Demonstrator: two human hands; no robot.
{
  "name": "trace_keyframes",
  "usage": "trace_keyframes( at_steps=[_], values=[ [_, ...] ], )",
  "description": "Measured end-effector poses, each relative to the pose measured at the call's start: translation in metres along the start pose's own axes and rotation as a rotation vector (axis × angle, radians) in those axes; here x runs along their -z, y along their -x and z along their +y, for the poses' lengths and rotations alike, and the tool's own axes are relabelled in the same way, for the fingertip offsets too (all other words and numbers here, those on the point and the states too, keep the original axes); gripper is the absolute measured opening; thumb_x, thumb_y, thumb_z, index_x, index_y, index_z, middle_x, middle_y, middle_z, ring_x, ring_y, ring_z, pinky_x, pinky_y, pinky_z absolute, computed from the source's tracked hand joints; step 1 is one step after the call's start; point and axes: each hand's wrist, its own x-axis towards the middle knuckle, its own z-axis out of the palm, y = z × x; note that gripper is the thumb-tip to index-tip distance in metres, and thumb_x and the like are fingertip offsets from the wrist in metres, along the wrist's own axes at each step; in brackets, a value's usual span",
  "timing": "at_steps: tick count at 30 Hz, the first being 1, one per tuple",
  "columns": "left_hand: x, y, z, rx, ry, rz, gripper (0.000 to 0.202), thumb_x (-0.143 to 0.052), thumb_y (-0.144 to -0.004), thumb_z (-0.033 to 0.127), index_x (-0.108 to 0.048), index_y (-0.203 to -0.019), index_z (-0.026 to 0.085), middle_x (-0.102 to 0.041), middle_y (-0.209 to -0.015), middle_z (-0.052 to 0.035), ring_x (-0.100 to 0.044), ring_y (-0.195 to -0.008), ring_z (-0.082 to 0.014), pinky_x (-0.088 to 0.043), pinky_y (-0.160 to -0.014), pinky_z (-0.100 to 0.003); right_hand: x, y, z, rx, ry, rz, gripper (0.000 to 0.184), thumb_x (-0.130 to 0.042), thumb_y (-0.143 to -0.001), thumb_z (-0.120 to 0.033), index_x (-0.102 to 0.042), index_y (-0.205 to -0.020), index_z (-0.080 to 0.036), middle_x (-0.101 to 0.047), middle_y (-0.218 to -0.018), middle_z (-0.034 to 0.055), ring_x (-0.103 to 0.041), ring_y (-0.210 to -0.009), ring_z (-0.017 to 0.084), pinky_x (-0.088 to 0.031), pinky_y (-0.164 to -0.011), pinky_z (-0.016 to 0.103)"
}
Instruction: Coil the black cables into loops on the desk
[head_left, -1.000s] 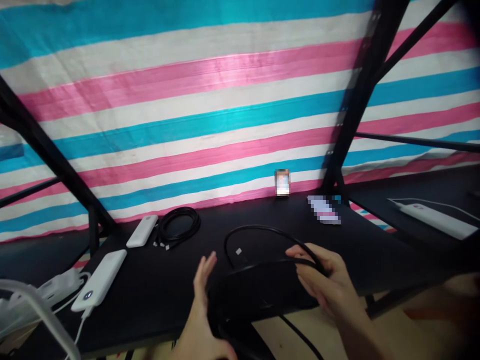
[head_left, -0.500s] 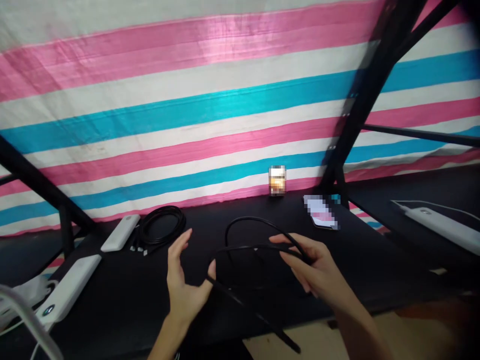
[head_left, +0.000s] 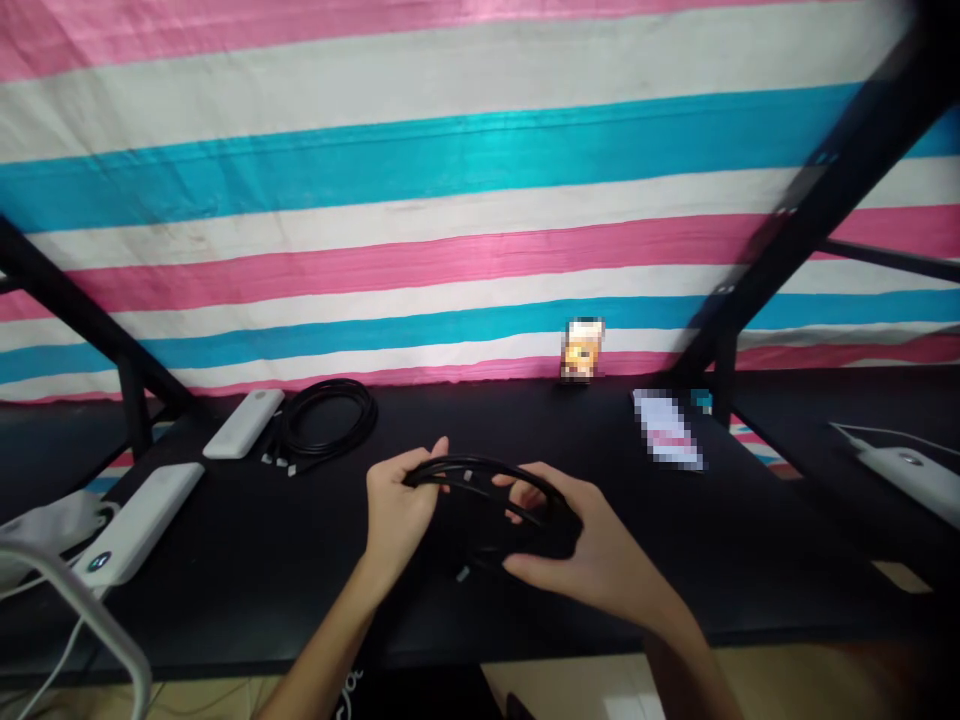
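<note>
my left hand (head_left: 396, 505) grips the left bend of the looped black cable (head_left: 487, 464), and my right hand (head_left: 596, 535) curls its fingers round the right bend, tips apart. the loops lie between them above the counter (head_left: 285, 550), longest side to side, touching both.

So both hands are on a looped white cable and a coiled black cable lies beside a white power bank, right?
Not quite: in the head view, the looped cable in the left hand and right hand is black. The coil does lie beside the power bank.
</note>
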Motion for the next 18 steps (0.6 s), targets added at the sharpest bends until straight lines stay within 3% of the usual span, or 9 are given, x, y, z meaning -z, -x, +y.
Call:
trace_keyframes(
  at_steps=[2, 5, 7, 10, 12, 14, 16, 18],
  values=[
    [0.004, 0.001, -0.002, 0.082, 0.149, 0.084, 0.044, -0.065, -0.077, 0.042, -0.052, -0.045, 0.016, -0.041, -0.042, 0.0038, -0.032, -0.043, -0.0054, -0.024, -0.046, -0.021, -0.01, 0.002, 0.008, -0.056, -0.027, 0.04, 0.018, -0.073, -0.074, -0.034, -0.067, -0.083, -0.019, -0.065, -0.069, 0.0002, -0.061, -0.067, 0.015, -0.051, -0.071, 0.027],
    [0.009, 0.008, -0.009, 0.236, 0.365, 0.157, 0.041, -0.067, -0.073, 0.043, -0.049, -0.046, 0.017, -0.031, -0.038, 0.0067, -0.022, -0.038, -0.0042, -0.016, -0.042, -0.021, -0.023, 0.002, 0.021, -0.113, -0.254, 0.124, 0.034, -0.058, -0.085, -0.042, -0.055, -0.061, -0.019, -0.053, -0.051, -0.0019, -0.054, -0.051, 0.012, -0.05, -0.059, 0.026],
    [0.009, 0.016, -0.016, 0.312, 0.449, 0.135, 0.042, -0.066, -0.073, 0.045, -0.047, -0.048, 0.018, -0.028, -0.035, 0.0077, -0.019, -0.035, -0.0046, -0.013, -0.04, -0.022, -0.03, 0.0, 0.028, -0.106, -0.444, 0.247, 0.039, -0.063, -0.082, -0.046, -0.049, -0.057, -0.02, -0.038, -0.044, -0.0071, -0.039, -0.04, 0.008, -0.042, -0.044, 0.022],
    [0.003, 0.029, -0.028, 0.328, 0.485, 0.039, 0.045, -0.061, -0.077, 0.05, -0.049, -0.047, 0.018, -0.04, -0.036, 0.003, -0.037, -0.038, -0.0084, -0.029, -0.045, -0.022, -0.04, 0.001, 0.03, -0.051, -0.558, 0.475, 0.038, -0.073, -0.07, -0.047, -0.048, -0.058, -0.021, -0.02, -0.043, -0.0121, -0.017, -0.036, 0.004, -0.019, -0.033, 0.017],
    [-0.002, 0.037, -0.036, 0.328, 0.489, 0.001, 0.046, -0.056, -0.08, 0.052, -0.054, -0.049, 0.018, -0.052, -0.044, -0.0012, -0.052, -0.052, -0.013, -0.041, -0.06, -0.024, -0.047, 0.009, 0.028, 0.016, -0.48, 0.561, 0.039, -0.075, -0.066, -0.05, -0.048, -0.058, -0.023, -0.02, -0.045, -0.0111, -0.018, -0.038, 0.005, -0.018, -0.035, 0.019],
    [-0.003, 0.043, -0.04, 0.383, 0.515, 0.006, 0.041, -0.057, -0.079, 0.054, -0.062, -0.062, 0.017, -0.063, -0.06, -0.0032, -0.059, -0.067, -0.0164, -0.044, -0.073, -0.027, -0.052, 0.022, 0.026, 0.089, -0.361, 0.563, 0.044, -0.075, -0.065, -0.053, -0.045, -0.053, -0.023, -0.023, -0.046, -0.0086, -0.023, -0.039, 0.007, -0.022, -0.036, 0.022],
    [-0.001, 0.048, -0.039, 0.488, 0.569, 0.021, 0.038, -0.062, -0.075, 0.055, -0.066, -0.086, 0.018, -0.069, -0.082, -0.0045, -0.063, -0.082, -0.0194, -0.045, -0.08, -0.03, -0.056, 0.035, 0.025, 0.132, -0.285, 0.489, 0.051, -0.074, -0.065, -0.054, -0.038, -0.047, -0.023, -0.025, -0.046, -0.0064, -0.025, -0.041, 0.008, -0.024, -0.038, 0.024],
    [0.004, 0.054, -0.032, 0.605, 0.698, -0.027, 0.055, -0.068, -0.07, 0.055, -0.059, -0.112, 0.021, -0.07, -0.101, -0.0074, -0.063, -0.096, -0.0234, -0.046, -0.086, -0.034, -0.06, 0.047, 0.025, 0.115, -0.279, 0.38, 0.058, -0.071, -0.067, -0.058, -0.032, -0.043, -0.023, -0.022, -0.044, -0.0061, -0.024, -0.04, 0.009, -0.024, -0.038, 0.025]
  ],
)
